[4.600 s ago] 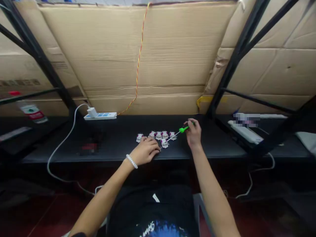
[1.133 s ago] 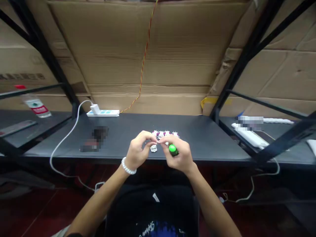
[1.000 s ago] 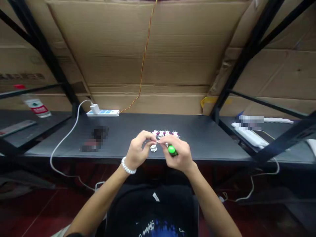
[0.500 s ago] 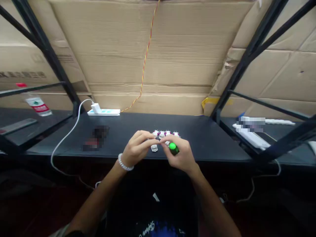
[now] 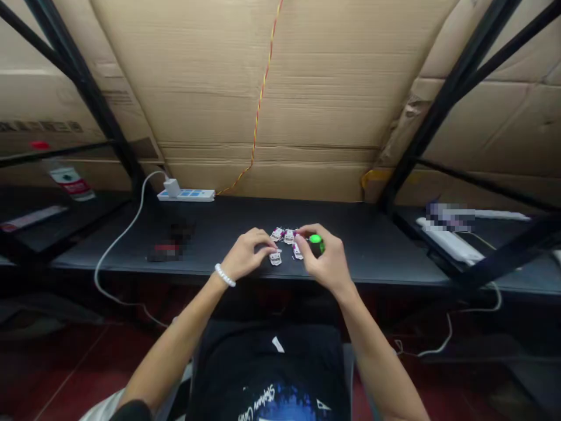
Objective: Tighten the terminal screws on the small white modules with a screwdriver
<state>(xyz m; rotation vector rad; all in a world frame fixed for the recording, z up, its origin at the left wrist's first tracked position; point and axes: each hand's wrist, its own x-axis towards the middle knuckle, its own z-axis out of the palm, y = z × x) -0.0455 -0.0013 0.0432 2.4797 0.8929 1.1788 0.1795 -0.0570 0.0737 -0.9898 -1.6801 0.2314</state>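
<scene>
My left hand (image 5: 249, 252) has its thumb and fingers pinched together at the top edge of a small white plastic part (image 5: 275, 258); how firmly they grip it is hidden. My right hand (image 5: 324, 257) is closed round a screwdriver (image 5: 315, 239) with a bright green end and a dark handle; its tip is hidden. Between the hands, several small white and purple parts with thin wires lie on the black table, among them one white-purple part (image 5: 289, 236) at the back and another part (image 5: 298, 251) beside my right fingertips.
A white power strip (image 5: 186, 195) with a plugged-in charger (image 5: 172, 187) sits at the back left. Its white cable (image 5: 111, 245) runs over the table's front edge. Black metal frames (image 5: 442, 105) rise on both sides. A bottle (image 5: 72, 181) stands at far left.
My hands were together over the parts; now they have moved apart, the right one rightward with the screwdriver. The left fingers have come down to the near white part. The view has shifted slightly.
</scene>
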